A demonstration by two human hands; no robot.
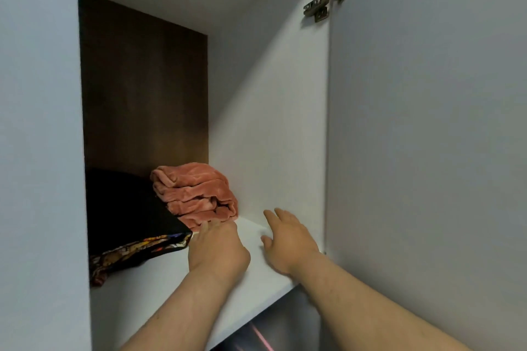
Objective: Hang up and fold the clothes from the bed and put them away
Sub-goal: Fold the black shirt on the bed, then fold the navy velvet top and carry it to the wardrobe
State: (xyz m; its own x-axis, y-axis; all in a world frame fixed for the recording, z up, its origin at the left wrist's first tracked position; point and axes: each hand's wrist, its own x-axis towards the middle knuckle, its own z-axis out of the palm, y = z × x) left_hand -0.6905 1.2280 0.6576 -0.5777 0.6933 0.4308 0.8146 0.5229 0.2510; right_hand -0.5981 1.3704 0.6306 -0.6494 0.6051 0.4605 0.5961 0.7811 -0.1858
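Observation:
A folded pink velvet garment [196, 194] lies on the white wardrobe shelf [159, 279], toward the back right. To its left lies a black folded item with a colourful patterned edge [128, 216]. My left hand [216, 248] reaches over the shelf with its fingertips at the front bottom edge of the pink garment; whether they touch it I cannot tell. My right hand [288, 239] hovers with spread, relaxed fingers over the bare shelf to the right, holding nothing.
The compartment has a dark brown back panel [142, 88] and a white right side wall [271, 122]. The open door [427, 151] with a metal hinge [325, 0] stands at right. A grey panel [40, 151] borders the left.

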